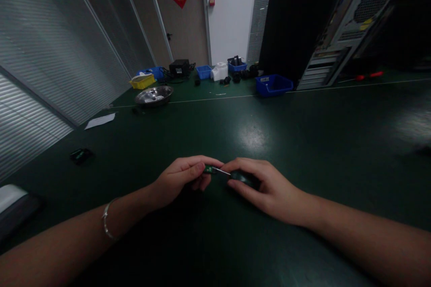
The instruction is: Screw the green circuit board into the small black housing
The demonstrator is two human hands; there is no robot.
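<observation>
Between the thumb and fingers of my left hand (pixel 183 172) is a small green circuit board (pixel 209 169), its far end covered by the thumb. My right hand (pixel 266 184) is closed round the dark handle of a screwdriver (pixel 240 177). Its thin bright shaft points left and reaches the board's right end; whether the tip touches cannot be made out. Both hands are close together just above the green table (pixel 208 242), and the right palm hides part of the handle.
Farther left lie a small dark object (pixel 81 155) and a white paper (pixel 100 120). A metal bowl (pixel 154 96), a yellow bin (pixel 142 82) and a blue bin (pixel 274 85) stand along the back. An open computer case (pixel 336 31) rises at the back right.
</observation>
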